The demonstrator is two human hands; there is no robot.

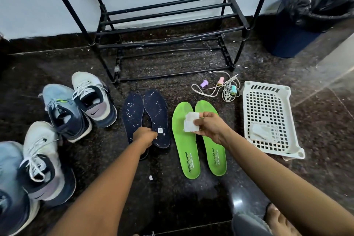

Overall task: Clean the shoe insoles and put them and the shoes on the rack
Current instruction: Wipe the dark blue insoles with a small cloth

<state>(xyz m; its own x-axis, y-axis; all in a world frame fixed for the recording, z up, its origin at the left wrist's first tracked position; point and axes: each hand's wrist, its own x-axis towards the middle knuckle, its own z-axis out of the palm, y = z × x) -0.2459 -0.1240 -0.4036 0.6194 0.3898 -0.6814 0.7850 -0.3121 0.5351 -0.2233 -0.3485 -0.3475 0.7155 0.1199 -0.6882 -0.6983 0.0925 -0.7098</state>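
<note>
Two dark navy insoles speckled with white bits lie side by side on the dark floor, the left one (132,115) and the right one (157,117). My left hand (145,137) grips the heel end of the right navy insole. Two green insoles (184,143) (212,151) lie to their right. Above them my right hand (207,126) pinches a folded white wipe (189,121). Several sneakers stand at the left: a white one (93,97), a blue one (63,111), and a white one nearer me (44,161). The black shoe rack (164,23) stands against the wall.
A white plastic basket (268,113) holding a wipe packet sits at the right. A tangle of white cord with small pastel pieces (226,87) lies by the rack. A bin lined with a black bag (310,15) stands at the far right. My foot shows at the bottom right.
</note>
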